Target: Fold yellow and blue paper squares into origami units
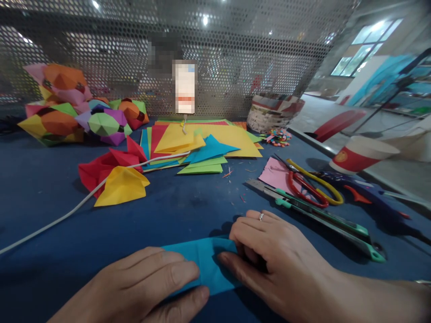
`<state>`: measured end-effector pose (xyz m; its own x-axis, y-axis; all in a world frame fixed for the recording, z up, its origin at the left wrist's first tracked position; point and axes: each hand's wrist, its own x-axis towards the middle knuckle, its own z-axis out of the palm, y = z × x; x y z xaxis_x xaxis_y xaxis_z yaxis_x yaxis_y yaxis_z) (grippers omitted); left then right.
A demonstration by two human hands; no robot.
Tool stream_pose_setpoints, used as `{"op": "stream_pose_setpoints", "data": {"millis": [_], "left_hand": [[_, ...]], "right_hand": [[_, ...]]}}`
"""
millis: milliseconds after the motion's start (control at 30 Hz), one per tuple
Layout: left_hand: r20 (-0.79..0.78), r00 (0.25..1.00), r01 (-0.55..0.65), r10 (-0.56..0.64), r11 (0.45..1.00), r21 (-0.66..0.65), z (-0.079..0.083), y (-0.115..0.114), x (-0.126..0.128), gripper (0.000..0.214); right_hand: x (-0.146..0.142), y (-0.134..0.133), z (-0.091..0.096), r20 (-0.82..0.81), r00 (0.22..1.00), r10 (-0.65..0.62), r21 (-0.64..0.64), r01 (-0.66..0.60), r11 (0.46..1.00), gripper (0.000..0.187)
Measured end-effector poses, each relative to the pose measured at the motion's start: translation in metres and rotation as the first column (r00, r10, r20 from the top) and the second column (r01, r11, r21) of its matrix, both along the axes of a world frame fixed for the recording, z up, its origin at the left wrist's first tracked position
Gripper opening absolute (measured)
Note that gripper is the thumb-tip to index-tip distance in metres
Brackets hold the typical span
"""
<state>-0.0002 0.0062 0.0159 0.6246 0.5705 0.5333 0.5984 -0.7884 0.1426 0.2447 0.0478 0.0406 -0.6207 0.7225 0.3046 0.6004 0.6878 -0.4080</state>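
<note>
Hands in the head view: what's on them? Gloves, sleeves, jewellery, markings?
No gloves: the left hand and the right hand are both bare. The right hand wears a thin silver-coloured ring on one finger. No sleeves reach into view, and the forearms that show are uncovered. The nails that show are short and unpainted. No markings are visible.

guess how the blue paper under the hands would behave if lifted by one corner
The blue paper, held by the left hand and right hand, looks thin, so probably very light and floppy, drooping from a corner. Its folded layers likely make it a bit stiffer along the crease. Flat, it should not roll.
</note>
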Motion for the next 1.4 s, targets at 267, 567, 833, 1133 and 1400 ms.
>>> {"op": "stream_pose_setpoints", "data": {"millis": [267,567,833,1133,1400], "left_hand": [[-0.011,1.0,0.008,-0.007,0.998,0.062,0.006,0.002,0.002,0.029],[-0.034,0.999,-0.018,0.019,1.0,0.012,0.0,-0.001,0.0,0.035],[-0.06,0.998,-0.013,0.019,0.996,0.089,0.009,0.002,0.005,0.035],[-0.025,0.999,-0.038,0.042,0.993,0.114,0.007,-0.003,0.004,0.031],[-0.058,0.998,0.045,-0.039,0.994,0.101,0.002,-0.011,-0.011,0.031]], "right_hand": [[0.001,-0.001,-0.002,0.03,1.0,-0.001,-0.019,0.001,1.0,0.029],[0.001,-0.001,-0.001,0.066,0.998,0.005,0.004,-0.005,1.0,0.03],[0.001,-0.004,0.004,0.0,1.0,-0.006,0.021,0.006,1.0,0.017],[0.009,-0.003,0.019,0.095,0.873,0.478,0.09,-0.485,0.87,0.043],[0.009,-0.001,0.013,0.111,0.828,0.55,0.081,-0.559,0.825,0.037]]}}
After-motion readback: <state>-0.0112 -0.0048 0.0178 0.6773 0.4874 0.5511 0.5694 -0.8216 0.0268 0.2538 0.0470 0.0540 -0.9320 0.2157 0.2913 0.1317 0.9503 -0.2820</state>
